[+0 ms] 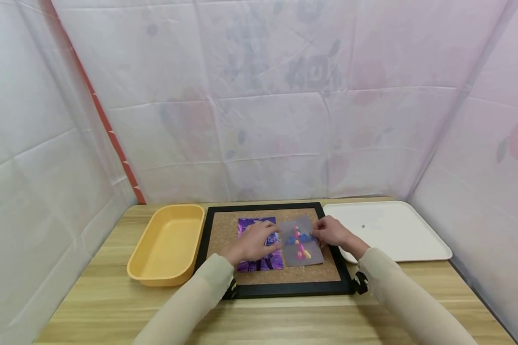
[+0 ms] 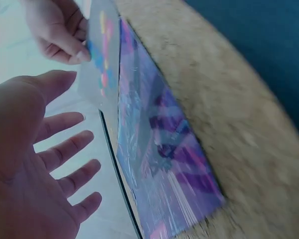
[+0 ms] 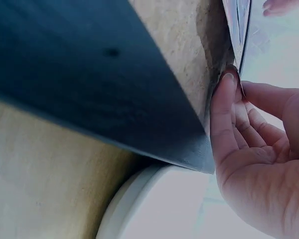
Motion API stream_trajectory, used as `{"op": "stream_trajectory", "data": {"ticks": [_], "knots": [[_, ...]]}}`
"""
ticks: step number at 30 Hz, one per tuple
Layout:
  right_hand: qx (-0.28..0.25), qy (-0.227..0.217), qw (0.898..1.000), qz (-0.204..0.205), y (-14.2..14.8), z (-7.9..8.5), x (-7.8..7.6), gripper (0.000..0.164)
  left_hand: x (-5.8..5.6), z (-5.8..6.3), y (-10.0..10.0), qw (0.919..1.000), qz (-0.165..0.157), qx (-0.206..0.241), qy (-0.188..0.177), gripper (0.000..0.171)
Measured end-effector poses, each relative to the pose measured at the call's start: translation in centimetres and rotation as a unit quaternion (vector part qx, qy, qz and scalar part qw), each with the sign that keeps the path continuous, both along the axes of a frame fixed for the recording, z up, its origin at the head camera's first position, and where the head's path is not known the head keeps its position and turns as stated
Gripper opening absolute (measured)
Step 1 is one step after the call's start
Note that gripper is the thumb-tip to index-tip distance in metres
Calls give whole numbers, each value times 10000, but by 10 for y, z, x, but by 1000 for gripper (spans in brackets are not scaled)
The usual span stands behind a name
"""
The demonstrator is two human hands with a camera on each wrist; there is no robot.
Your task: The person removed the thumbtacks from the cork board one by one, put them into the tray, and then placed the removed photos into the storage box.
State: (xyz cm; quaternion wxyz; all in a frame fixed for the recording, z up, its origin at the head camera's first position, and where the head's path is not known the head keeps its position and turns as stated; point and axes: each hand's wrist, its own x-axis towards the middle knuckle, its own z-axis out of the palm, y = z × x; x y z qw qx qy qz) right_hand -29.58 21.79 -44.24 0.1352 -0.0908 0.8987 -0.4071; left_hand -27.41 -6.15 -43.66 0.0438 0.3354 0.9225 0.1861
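Note:
A black-framed cork board (image 1: 302,274) lies on the table with two picture sheets on it. On its left part is the purple picture card (image 1: 273,264), glossy, partly covered in the head view by my left hand (image 1: 254,242). That hand hovers with fingers spread and holds nothing. My right hand (image 1: 331,231) pinches the right edge of a grey sheet (image 1: 312,256) with a pink, blue and yellow pattern. The left wrist view shows this grey sheet (image 2: 94,82) tilted up off the cork, beside the purple card (image 2: 164,149).
A yellow tray (image 1: 166,249) stands left of the board. To the right is a white tray (image 1: 384,230) with a tiny dark speck (image 1: 363,226) on it, its near-left rim close to the board's frame. White patterned sheeting (image 1: 263,143) encloses the wooden table (image 1: 285,321) at the back and sides.

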Motion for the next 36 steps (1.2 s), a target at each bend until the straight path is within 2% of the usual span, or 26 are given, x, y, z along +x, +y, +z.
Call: {"op": "stream_trajectory", "data": {"ticks": [5,11,23,29,36], "knots": [[14,107,9999,75,-1,8,2,19,10,1,-8,9987,91,-372,336,50],[-16,183,9998,119,-3,18,3,20,17,1,-22,9971,188,-491,559,48],[-376,352,9980,369,-13,41,5,20,30,4,-64,9980,553,-300,112,52],[-404,392,9972,492,-19,48,5,21,35,4,-80,9971,620,-358,273,54],[-463,419,9962,615,-31,56,5,21,44,6,-101,9968,524,-288,530,51]]}}
